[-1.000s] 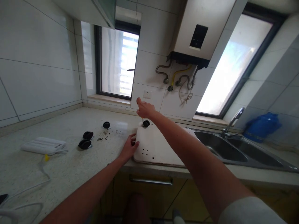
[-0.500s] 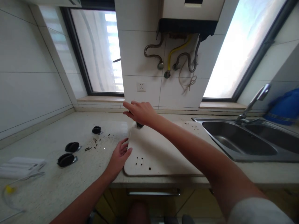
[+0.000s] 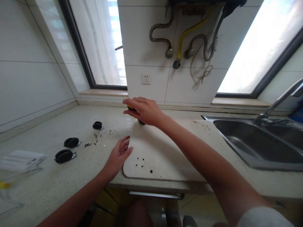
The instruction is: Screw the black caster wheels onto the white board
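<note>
My right hand (image 3: 148,111) is closed around a screwdriver with a yellow-and-black handle (image 3: 131,108), over the far left corner of a white board (image 3: 165,151). Most of the tool is hidden by my fingers. Below that hand a dark caster (image 3: 141,122) shows in part on the board. My left hand (image 3: 120,154) grips the board's left edge, thumb on top and fingers curled against the side. Small screw holes (image 3: 139,162) mark the near left corner. Three black casters (image 3: 71,142) lie on the counter to the left, beside loose dark screws (image 3: 87,145).
The board lies flat on a pale stone counter (image 3: 80,179). To the right is a steel double sink (image 3: 239,142) with a tap (image 3: 279,104). A white box-shaped item (image 3: 21,160) and a cable sit far left. Hoses (image 3: 162,40) hang on the tiled wall.
The camera view has tilted down and shifted slightly. My right hand has turned a little, so the yellow handle now shows. My left hand stays at the board's edge.
</note>
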